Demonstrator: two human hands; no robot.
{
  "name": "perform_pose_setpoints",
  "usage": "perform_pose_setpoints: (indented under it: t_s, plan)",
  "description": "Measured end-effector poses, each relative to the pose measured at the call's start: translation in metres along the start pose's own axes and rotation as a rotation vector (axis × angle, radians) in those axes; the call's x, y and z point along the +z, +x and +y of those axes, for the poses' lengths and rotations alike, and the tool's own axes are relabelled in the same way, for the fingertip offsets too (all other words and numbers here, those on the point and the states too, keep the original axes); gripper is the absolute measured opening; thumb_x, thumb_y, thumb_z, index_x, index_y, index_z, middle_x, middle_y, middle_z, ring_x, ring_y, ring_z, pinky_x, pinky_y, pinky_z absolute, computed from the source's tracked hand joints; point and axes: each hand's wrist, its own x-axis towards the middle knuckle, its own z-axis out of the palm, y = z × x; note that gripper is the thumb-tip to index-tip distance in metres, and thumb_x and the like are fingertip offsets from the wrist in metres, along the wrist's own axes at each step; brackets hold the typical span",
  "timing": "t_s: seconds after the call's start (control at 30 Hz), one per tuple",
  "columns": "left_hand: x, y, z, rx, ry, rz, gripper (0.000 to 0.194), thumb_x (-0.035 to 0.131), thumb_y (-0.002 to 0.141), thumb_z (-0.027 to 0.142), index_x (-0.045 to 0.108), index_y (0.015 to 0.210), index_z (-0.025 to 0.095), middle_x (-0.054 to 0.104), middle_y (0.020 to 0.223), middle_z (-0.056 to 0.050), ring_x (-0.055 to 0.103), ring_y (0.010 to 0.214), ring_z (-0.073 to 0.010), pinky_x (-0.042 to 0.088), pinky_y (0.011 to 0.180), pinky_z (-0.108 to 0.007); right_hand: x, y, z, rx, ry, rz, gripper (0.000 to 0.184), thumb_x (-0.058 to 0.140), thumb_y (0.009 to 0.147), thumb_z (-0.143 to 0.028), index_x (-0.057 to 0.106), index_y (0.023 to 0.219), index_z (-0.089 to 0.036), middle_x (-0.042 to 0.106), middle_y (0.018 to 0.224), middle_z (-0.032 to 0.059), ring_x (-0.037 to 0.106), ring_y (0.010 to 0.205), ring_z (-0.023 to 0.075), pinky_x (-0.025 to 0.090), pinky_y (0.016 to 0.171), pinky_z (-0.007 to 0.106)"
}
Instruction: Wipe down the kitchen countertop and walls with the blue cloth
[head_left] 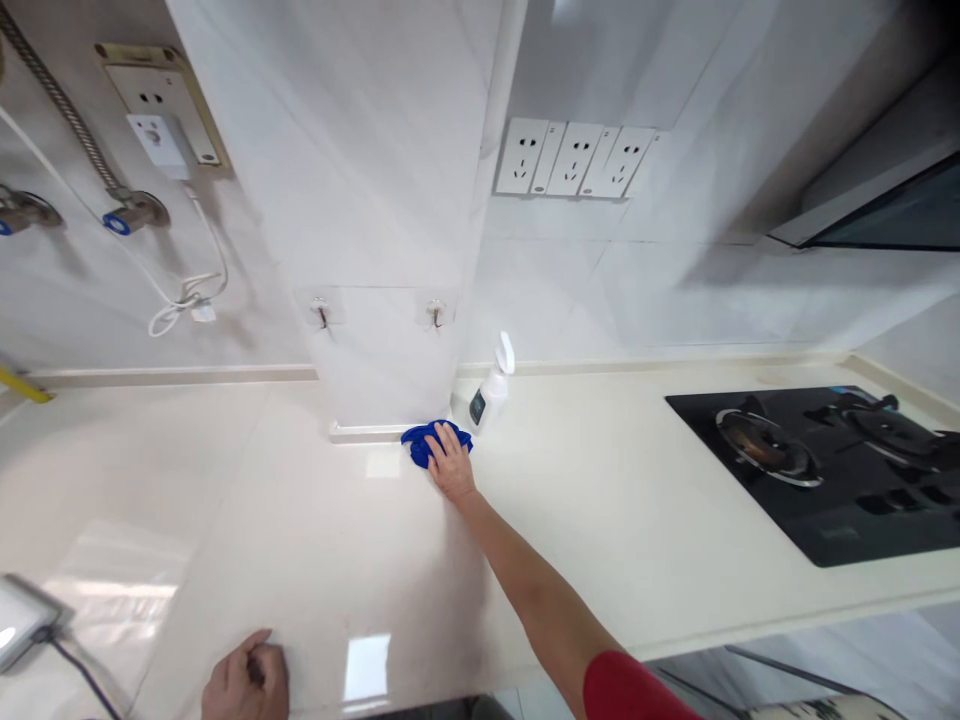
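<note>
Right hand (451, 464) reaches out, fingers laid over the blue cloth (418, 450) on the tabletop (592, 520), can't tell if they're gripping, spray bottle (491, 392) just beside! Left hand (246, 684) sits nearer, fingers curled in.

Black gas hob (825, 470) set well right of the right hand (451, 465), white sockets (571, 160) mounted above and right of it, two hooks (436, 312) fixed above the hand, looped white cable (191, 299) hung to its upper left
</note>
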Motion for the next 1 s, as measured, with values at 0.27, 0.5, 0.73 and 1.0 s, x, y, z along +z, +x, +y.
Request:
perform_pose_setpoints:
  t_s: [0.27, 0.5, 0.73, 1.0]
  plan:
    - [0.003, -0.001, -0.005, -0.064, -0.006, -0.051, 0.026, 0.043, 0.093, 0.030, 0.067, 0.096, 0.020, 0.063, 0.086, -0.009, 0.059, 0.079, -0.0270, 0.048, 0.075, -0.041, 0.006, -0.004, -0.016, 0.106, -0.044, 0.016, 0.048, 0.038, 0.096, -0.021, 0.050, 0.143, -0.017, 0.030, 0.165, 0.0179, 0.026, 0.153, 0.0344, 0.046, 0.105, 0.055]
    - [0.002, -0.002, -0.003, -0.079, -0.013, -0.029, 0.029, 0.044, 0.093, 0.033, 0.069, 0.094, 0.020, 0.064, 0.087, -0.008, 0.059, 0.075, -0.0244, 0.047, 0.075, -0.039, 0.013, -0.004, -0.016, 0.119, -0.122, 0.090, 0.043, 0.045, 0.095, -0.020, 0.056, 0.136, -0.017, 0.036, 0.162, 0.0184, 0.029, 0.152, 0.0350, 0.045, 0.107, 0.054]
    - [0.004, -0.006, -0.006, -0.051, -0.020, 0.007, 0.030, 0.043, 0.095, 0.033, 0.069, 0.094, 0.019, 0.064, 0.086, -0.005, 0.059, 0.074, -0.0218, 0.046, 0.073, -0.037, 0.037, -0.002, -0.009, -0.234, -0.180, 0.273, 0.032, 0.045, 0.097, -0.008, 0.066, 0.119, -0.018, 0.065, 0.137, 0.0146, 0.048, 0.141, 0.0267, 0.027, 0.118, 0.058]
    - [0.001, -0.007, -0.002, -0.039, -0.022, 0.026, 0.025, 0.045, 0.095, 0.030, 0.068, 0.092, 0.021, 0.063, 0.086, -0.004, 0.058, 0.073, -0.0206, 0.045, 0.071, -0.035, 0.044, 0.015, -0.016, -0.359, -0.045, 0.370, 0.025, 0.050, 0.098, -0.008, 0.070, 0.109, -0.017, 0.075, 0.118, 0.0092, 0.059, 0.131, 0.0193, 0.018, 0.123, 0.049]
